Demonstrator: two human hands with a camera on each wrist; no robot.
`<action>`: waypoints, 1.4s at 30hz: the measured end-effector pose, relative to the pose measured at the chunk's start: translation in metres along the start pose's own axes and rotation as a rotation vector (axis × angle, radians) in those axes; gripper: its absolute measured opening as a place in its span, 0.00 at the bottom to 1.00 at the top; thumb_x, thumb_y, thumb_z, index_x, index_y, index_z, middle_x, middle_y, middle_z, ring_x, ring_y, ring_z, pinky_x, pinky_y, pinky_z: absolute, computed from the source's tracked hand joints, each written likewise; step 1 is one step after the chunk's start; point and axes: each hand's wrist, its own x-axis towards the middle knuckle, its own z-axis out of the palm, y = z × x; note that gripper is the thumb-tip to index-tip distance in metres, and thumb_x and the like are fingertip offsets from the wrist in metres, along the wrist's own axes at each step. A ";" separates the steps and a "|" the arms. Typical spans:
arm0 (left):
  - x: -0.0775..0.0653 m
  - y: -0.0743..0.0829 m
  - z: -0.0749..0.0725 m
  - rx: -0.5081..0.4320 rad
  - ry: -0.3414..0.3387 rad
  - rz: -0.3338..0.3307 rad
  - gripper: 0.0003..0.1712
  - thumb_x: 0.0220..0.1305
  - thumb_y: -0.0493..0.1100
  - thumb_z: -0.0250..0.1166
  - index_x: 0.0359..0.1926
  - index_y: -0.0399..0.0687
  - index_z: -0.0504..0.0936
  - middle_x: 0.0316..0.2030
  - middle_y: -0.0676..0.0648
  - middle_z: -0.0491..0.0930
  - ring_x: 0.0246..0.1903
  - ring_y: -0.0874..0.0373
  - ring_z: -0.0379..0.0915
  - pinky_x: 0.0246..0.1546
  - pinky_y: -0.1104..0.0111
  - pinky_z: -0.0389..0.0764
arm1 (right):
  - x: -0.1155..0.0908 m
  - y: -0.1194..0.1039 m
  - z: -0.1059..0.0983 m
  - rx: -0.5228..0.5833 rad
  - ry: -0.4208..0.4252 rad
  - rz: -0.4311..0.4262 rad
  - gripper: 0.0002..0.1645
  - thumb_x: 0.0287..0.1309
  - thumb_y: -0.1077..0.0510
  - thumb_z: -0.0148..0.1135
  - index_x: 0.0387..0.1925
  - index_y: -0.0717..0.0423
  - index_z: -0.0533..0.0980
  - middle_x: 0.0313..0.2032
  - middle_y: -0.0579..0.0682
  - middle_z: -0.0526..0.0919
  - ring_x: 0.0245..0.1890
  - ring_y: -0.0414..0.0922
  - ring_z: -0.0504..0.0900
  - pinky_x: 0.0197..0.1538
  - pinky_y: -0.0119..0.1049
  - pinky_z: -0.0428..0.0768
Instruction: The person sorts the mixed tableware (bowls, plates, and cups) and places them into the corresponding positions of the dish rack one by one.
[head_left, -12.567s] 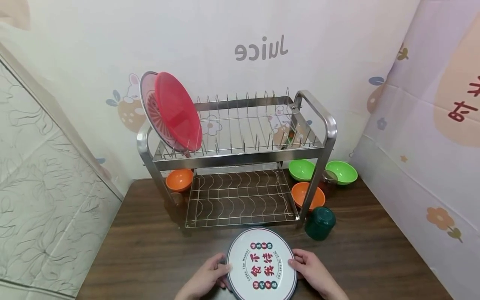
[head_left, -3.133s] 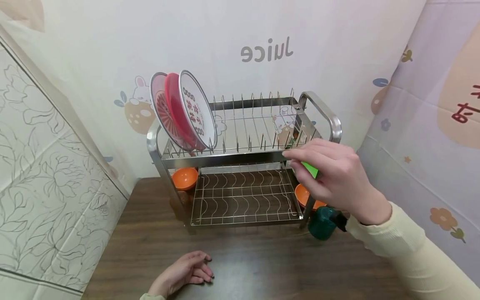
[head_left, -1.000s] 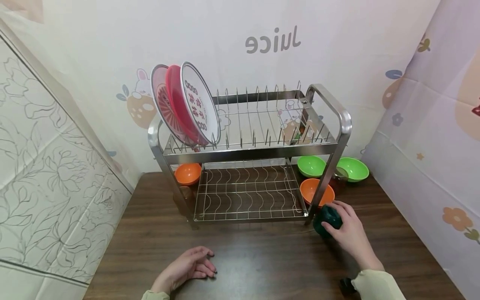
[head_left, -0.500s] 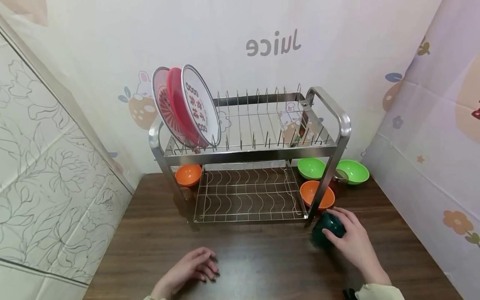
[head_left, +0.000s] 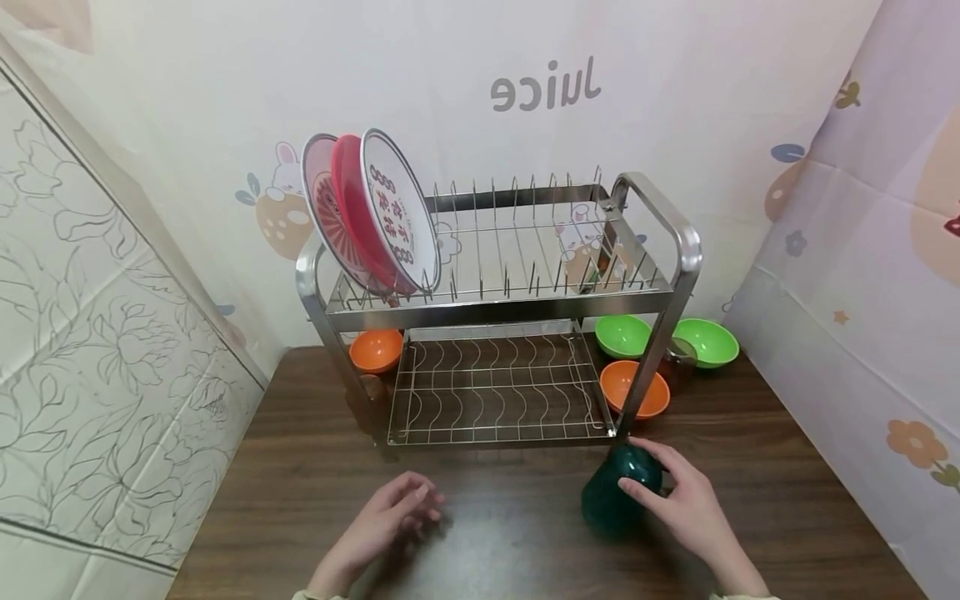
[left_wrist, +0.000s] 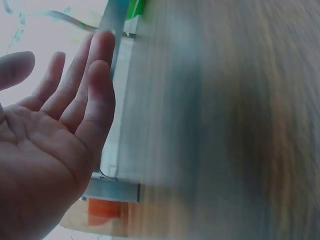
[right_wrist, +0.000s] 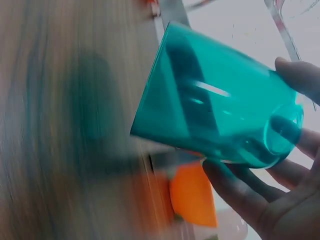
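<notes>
A teal see-through cup point(head_left: 617, 493) tilts above the table's front right, its closed base toward my palm. My right hand point(head_left: 678, 500) grips it round that base end with thumb and fingers. In the right wrist view the cup point(right_wrist: 215, 100) hangs clear of the wood, wide mouth pointing away from the hand point(right_wrist: 285, 200). My left hand point(head_left: 390, 521) is at the front left of the table, fingers loosely bent. Nothing lies in that palm, as the left wrist view of the left hand point(left_wrist: 55, 135) shows.
A two-tier metal dish rack point(head_left: 502, 312) stands behind both hands. Three plates point(head_left: 401, 212) lean at its upper left. Orange bowls point(head_left: 633, 390) point(head_left: 377, 350), green bowls point(head_left: 705, 343) point(head_left: 622, 336) and a brownish clear cup point(head_left: 677, 358) sit around its base. Walls close the left, back and right.
My right hand has lifted the teal cup from beside the rack's right leg and carried it left and forward, tilting it. The left hand has risen slightly. Earlier, the white plate went into the rack.
</notes>
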 end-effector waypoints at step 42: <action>0.036 0.028 0.083 0.515 -0.030 0.209 0.48 0.57 0.61 0.72 0.74 0.59 0.60 0.62 0.54 0.72 0.54 0.60 0.72 0.53 0.60 0.75 | -0.004 -0.071 0.105 0.500 -0.177 -0.093 0.30 0.57 0.55 0.73 0.61 0.45 0.75 0.59 0.47 0.77 0.55 0.51 0.76 0.53 0.38 0.78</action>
